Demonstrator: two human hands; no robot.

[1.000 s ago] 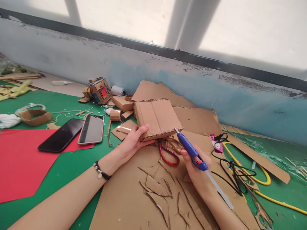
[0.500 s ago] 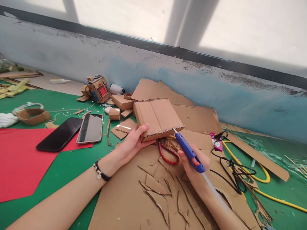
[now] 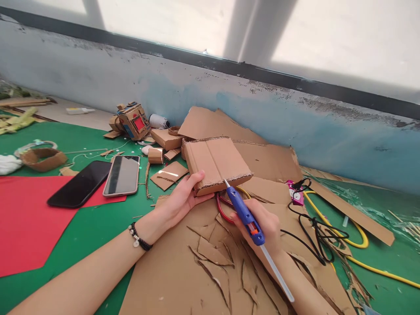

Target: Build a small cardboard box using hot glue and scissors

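Note:
My left hand (image 3: 183, 197) grips the near left corner of a folded cardboard piece (image 3: 216, 162), thumb on top, holding it tilted above the table. My right hand (image 3: 267, 227) is closed round a blue glue gun (image 3: 244, 213) with a clear glue stick (image 3: 277, 273) sticking out of its back. The gun's metal tip touches the near corrugated edge of the cardboard piece. Red-handled scissors (image 3: 223, 211) lie under the cardboard, partly hidden by the gun.
A large torn cardboard sheet (image 3: 183, 271) covers the green table (image 3: 85, 232) in front of me. Two phones (image 3: 98, 181) lie on red paper (image 3: 22, 218) at left. Black and yellow cables (image 3: 324, 236) tangle at right. A small cardboard model (image 3: 133, 121) and scraps stand by the wall.
My right hand has slid the glue gun leftward along the cardboard piece's near edge. My left hand and the cardboard stay nearly still.

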